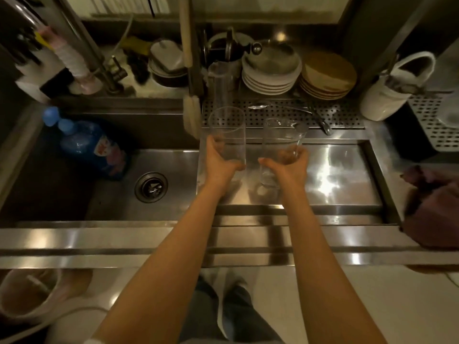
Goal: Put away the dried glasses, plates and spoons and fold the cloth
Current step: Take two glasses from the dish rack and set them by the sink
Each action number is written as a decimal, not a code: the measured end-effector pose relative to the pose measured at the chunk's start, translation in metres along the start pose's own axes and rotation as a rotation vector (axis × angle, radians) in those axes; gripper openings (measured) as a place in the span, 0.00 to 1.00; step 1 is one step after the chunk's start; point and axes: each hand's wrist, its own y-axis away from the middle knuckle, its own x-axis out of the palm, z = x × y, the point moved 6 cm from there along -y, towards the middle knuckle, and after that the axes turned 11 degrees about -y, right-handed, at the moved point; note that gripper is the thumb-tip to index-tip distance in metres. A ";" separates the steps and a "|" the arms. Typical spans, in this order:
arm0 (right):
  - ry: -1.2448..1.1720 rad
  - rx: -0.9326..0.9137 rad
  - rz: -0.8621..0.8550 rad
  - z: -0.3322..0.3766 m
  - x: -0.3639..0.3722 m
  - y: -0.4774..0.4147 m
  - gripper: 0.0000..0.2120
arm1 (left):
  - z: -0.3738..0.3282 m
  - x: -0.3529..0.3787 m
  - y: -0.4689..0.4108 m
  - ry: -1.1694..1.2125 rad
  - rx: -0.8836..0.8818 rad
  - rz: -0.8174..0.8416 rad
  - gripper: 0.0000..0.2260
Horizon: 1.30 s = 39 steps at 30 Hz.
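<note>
Two tall glasses, left glass (227, 135) and right glass (282, 145), fingers (216, 147) clasping low on each; thin, slick, fragile — keep them apart.

bare forearms (173, 256), dark trousers (238, 316)

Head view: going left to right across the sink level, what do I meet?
Blue detergent bottle → sink drain → left hand holding a clear glass → right hand holding a second clear glass → steel drainboard → dark red cloth.
</note>
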 end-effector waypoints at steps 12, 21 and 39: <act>0.037 -0.061 0.178 -0.013 0.020 0.007 0.33 | 0.006 0.001 -0.018 -0.034 0.021 0.042 0.35; 0.062 -0.077 0.253 -0.022 0.035 0.025 0.35 | 0.014 -0.015 -0.031 -0.043 0.021 0.079 0.32; 0.203 -0.125 0.347 -0.018 0.079 0.053 0.37 | 0.013 -0.035 0.004 0.333 -0.200 0.065 0.10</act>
